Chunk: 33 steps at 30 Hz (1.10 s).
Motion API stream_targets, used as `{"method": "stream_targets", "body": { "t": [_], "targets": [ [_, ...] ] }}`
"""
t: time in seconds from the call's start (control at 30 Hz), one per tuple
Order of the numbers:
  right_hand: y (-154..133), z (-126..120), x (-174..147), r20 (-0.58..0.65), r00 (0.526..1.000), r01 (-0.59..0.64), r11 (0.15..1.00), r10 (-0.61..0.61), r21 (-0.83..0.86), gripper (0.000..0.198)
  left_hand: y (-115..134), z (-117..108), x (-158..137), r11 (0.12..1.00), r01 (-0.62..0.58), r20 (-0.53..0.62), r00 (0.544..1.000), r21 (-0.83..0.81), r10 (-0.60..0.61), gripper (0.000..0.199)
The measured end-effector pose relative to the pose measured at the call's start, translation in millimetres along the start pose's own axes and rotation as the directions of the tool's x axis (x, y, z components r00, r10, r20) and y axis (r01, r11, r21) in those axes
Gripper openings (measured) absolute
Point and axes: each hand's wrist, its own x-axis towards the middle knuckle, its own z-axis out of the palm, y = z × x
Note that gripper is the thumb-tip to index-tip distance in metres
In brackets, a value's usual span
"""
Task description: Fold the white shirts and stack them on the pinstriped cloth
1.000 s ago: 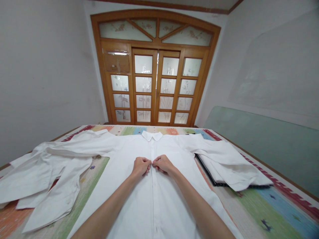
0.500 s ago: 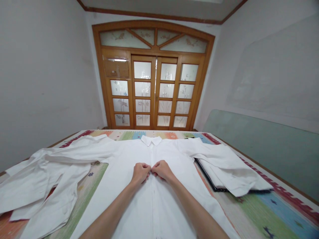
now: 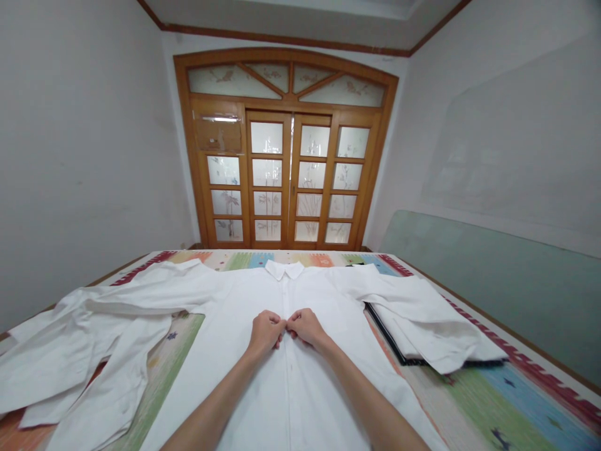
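A white collared shirt (image 3: 244, 300) lies face up in front of me, collar at the far end and sleeves spread to both sides. My left hand (image 3: 267, 330) is closed in a pinch on the shirt's front placket, at chest height. Right beside it, my right hand (image 3: 306, 327) pinches the same placket, the fingertips of both hands almost touching. Small buttons run down the placket below the hands. Whether a button sits between my fingers is hidden.
Another white garment (image 3: 51, 369) lies rumpled at the left, partly under the shirt's sleeve. Folded white cloth on a dark flat item (image 3: 399, 351) rests under the right sleeve. A colourful patterned cloth (image 3: 474, 401) covers the table. Wooden glazed doors (image 3: 288, 175) stand beyond.
Both hands stay pinched at the same spot on the placket, with only slight finger movement. The view has tilted up slightly.
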Motion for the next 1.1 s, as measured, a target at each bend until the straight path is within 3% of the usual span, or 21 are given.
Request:
{"method": "stream_targets", "body": {
  "t": [0.47,0.7,1.1],
  "targets": [
    [2.3,0.3,0.2,0.032,0.999,0.023,0.996,-0.026,0.082,0.010,-1.6,4.0,1.7,0.995,0.019,-0.075,0.997,0.093,-0.012,0.011],
    [5.7,3.7,2.7,0.037,0.999,-0.003,0.994,-0.002,0.114,0.011,-3.9,2.6,6.8,0.970,-0.145,-0.132,0.976,0.195,0.173,0.016],
    [1.2,4.0,-0.7,-0.015,1.000,0.016,1.000,-0.016,0.008,0.011,-7.3,4.6,9.8,0.979,-0.094,-0.087,0.990,0.180,0.111,0.016]
  ]
}}
